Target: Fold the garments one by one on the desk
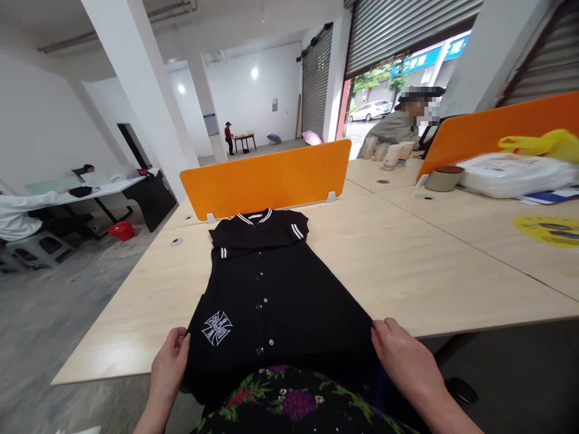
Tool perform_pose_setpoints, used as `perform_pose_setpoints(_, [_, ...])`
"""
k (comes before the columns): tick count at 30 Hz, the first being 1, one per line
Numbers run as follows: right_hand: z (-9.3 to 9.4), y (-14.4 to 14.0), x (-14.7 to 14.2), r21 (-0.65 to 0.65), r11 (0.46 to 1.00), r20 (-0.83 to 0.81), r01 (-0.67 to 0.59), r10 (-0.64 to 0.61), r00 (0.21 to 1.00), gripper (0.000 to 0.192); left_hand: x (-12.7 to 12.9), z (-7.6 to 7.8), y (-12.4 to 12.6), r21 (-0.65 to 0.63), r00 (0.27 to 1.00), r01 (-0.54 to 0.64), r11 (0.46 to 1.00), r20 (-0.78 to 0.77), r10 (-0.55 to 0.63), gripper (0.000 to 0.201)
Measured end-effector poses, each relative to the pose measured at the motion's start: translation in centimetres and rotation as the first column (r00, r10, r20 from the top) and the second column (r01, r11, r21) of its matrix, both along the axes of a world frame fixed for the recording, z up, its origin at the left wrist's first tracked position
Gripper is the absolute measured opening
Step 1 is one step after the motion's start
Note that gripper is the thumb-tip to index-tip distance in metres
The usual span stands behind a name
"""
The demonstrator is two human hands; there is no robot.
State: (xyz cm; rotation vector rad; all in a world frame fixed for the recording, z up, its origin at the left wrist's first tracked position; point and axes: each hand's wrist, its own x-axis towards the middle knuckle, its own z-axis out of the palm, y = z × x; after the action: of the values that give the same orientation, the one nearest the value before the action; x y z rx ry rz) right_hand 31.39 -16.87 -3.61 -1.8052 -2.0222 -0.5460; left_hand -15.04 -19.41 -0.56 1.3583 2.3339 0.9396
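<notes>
A black button-front garment (289,283) with white-striped collar and cuffs lies spread on the wooden table, collar at the far end. Its sleeves are folded across the upper front. White cross-shaped embroidery marks its lower left, and a line of snap buttons runs down the middle. My left hand (169,358) pinches its left edge near the table's front. On the opposite edge, my right hand (402,352) grips the cloth between thumb and fingers. The lower part hangs over the table edge, partly hidden by my floral clothing.
An orange divider (266,178) stands beyond the collar on the table (452,259). To the right are paper cups (393,155), a round olive container (444,179) and a white plastic-wrapped package (511,175). A person in a hat (393,129) sits behind the cups.
</notes>
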Motion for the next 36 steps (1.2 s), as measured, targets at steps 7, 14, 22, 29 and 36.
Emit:
perform_pose_setpoints(7, [0.0,-0.1,0.4,-0.047,0.999,-0.093,0.005,-0.010,0.996,0.026,0.6,0.5,-0.6,-0.028,0.999,-0.022,0.999,-0.036,0.021,0.026])
perform_pose_setpoints(14, [-0.4,-1.0,1.0,-0.053,0.998,-0.410,-0.021,-0.002,0.912,0.027,-1.0,-0.8,-0.8,0.107,0.960,0.021,0.994,0.276,-0.050,0.056])
perform_pose_setpoints(22, [-0.6,-0.9,0.3,0.025,0.999,-0.086,-0.020,0.022,0.996,0.029,-0.5,-0.4,-0.6,0.143,0.945,-0.006,0.990,0.326,-0.041,0.060])
perform_pose_setpoints(29, [-1.1,-0.7,0.8,0.019,0.999,-0.129,-0.043,0.045,0.991,0.025,-0.8,-0.8,-1.1,0.143,0.978,-0.031,0.989,0.210,0.000,0.053])
perform_pose_setpoints(36, [-0.9,-0.8,0.8,0.010,0.999,-0.228,-0.033,0.035,0.973,0.026,-0.7,0.0,-1.4,-0.150,0.990,0.026,0.988,-0.132,-0.046,0.028])
